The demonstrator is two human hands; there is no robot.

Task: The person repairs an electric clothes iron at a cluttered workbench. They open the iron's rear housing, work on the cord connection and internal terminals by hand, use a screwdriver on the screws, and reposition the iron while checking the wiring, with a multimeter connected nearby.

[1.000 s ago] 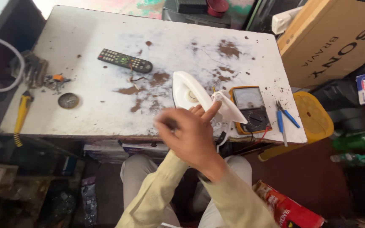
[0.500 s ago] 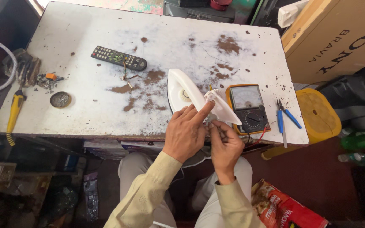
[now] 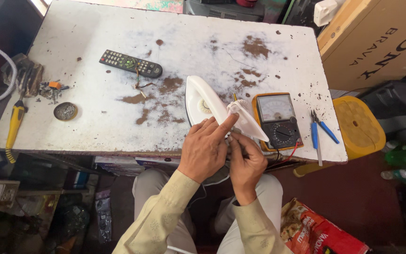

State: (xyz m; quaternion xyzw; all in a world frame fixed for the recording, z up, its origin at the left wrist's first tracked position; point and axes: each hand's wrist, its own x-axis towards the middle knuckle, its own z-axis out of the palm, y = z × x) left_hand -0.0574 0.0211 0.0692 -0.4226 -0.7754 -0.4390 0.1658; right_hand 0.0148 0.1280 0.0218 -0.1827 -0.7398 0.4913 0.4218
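A white clothes iron (image 3: 202, 101) lies on its side near the front edge of a worn white table (image 3: 95, 127), its handle (image 3: 247, 121) pointing right. My left hand (image 3: 205, 149) rests on the iron's rear end, index finger stretched along the handle. My right hand (image 3: 246, 162) is just beneath it, fingers curled against the iron's back end; what they pinch is hidden. Both hands touch each other at the table's edge.
An orange analog multimeter (image 3: 277, 120) sits right of the iron, blue-handled pliers (image 3: 320, 134) beyond it. A black remote (image 3: 130, 63), a small round tin (image 3: 65, 111) and a yellow-handled tool (image 3: 15, 124) lie to the left. A cardboard box (image 3: 377, 42) and yellow stool (image 3: 355, 127) stand at right.
My left hand dropped from mid-air onto the iron's rear. My right hand came up from below and closed in on the iron's back end beside it.
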